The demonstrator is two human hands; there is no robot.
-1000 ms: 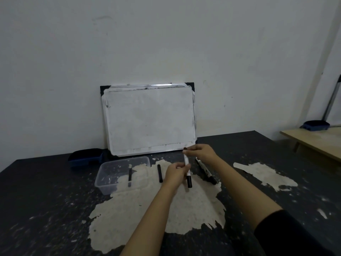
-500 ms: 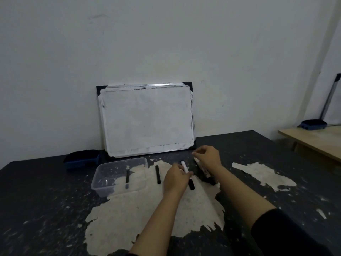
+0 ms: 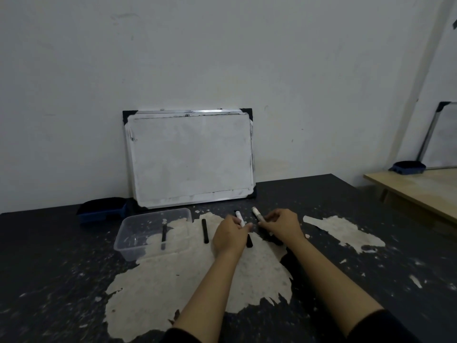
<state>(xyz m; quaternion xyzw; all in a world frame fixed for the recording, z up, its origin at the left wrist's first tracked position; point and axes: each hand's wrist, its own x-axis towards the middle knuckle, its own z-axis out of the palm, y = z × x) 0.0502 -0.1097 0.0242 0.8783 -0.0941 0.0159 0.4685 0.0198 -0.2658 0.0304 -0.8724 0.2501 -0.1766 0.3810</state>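
Right hand (image 3: 282,227) now grips second marker (image 3: 256,212), left hand (image 3: 228,235) half-hiding first marker (image 3: 239,216)

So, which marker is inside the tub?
The leftmost marker; the black marker lies on the table, the left hand and right hand hold the others.

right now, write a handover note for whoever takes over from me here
Left hand pinches a white-barrelled marker with a black end. Right hand grips a second white-tipped marker beside it. One black marker lies loose on the peeling black table; another dark marker sits in the clear plastic tub. Done: one in the tub. Left: probably the other three.
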